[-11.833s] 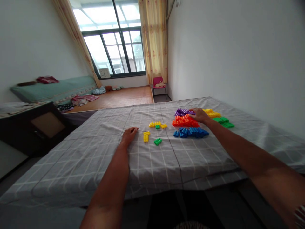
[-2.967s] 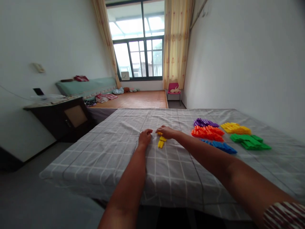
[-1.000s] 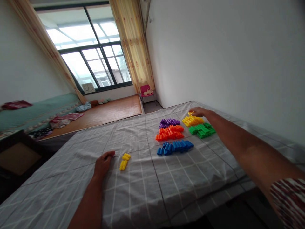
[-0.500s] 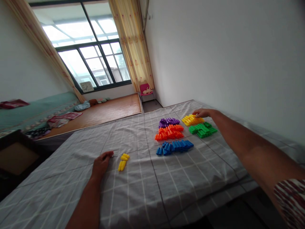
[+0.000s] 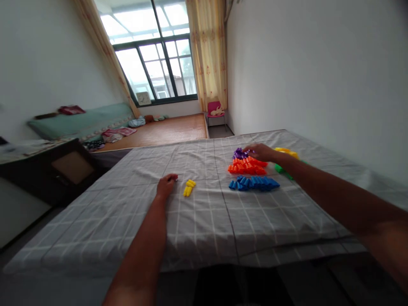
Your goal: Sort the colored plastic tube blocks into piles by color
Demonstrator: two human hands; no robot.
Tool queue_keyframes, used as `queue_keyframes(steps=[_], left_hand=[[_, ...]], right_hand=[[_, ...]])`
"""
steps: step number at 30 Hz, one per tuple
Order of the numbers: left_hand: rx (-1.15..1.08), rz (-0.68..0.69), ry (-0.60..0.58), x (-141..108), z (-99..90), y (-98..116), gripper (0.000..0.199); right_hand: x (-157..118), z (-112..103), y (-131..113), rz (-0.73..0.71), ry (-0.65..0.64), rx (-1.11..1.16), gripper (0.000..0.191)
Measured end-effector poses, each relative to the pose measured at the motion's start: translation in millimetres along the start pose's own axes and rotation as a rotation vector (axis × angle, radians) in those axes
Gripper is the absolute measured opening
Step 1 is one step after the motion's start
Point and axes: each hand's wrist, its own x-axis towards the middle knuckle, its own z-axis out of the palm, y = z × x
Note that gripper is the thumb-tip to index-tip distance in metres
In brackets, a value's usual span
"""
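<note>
My left hand (image 5: 166, 185) rests on the grey checked sheet (image 5: 197, 225), just left of several small yellow plastic pieces (image 5: 189, 188). Its fingers are curled together; whatever they may hold is hidden. At the far side, my right hand (image 5: 259, 151) hovers at a pile of purple pieces (image 5: 238, 154), fingers pinched and pointing left. I cannot make out anything between them. Nearer to me lie a pile of orange pieces (image 5: 244, 166) and a pile of blue ones (image 5: 255, 183). My right wrist and forearm partly cover the yellow pile (image 5: 288, 152) and the green pile (image 5: 282, 171).
A white wall (image 5: 318, 63) borders the sheet on the right. Beyond its far edge are a brown mat-covered bed (image 5: 178, 127) and a pink chair (image 5: 214, 109) with a soft toy. A dark cabinet (image 5: 68, 170) stands to the left.
My right hand has moved left from the yellow pile to the purple pile. My left hand stays beside the small yellow group. The whole view has shifted as my head turned left.
</note>
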Motion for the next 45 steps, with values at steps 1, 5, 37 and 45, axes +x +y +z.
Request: queue_keyframes(steps=[1, 5, 37, 45], left_hand=[[-0.013, 0.003, -0.003, -0.6, 1.1, -0.8, 0.034], [-0.069, 0.014, -0.001, -1.5, 5.8, -6.6, 0.033], [-0.106, -0.02, 0.013, 1.2, -6.4, 1.9, 0.03], [-0.124, -0.057, 0.004, 1.8, -8.6, 4.1, 0.03]], right_hand=[[6.3, 13.6, -30.0, -0.102, -0.005, 0.039, 0.033], [29.1, 66.3, -137.2, -0.474, -0.095, 0.142, 0.033], [30.9, 97.8, -166.7, -0.61, -0.354, 0.036, 0.043], [7.1, -13.3, -23.2, -0.081, 0.008, -0.04, 0.044]])
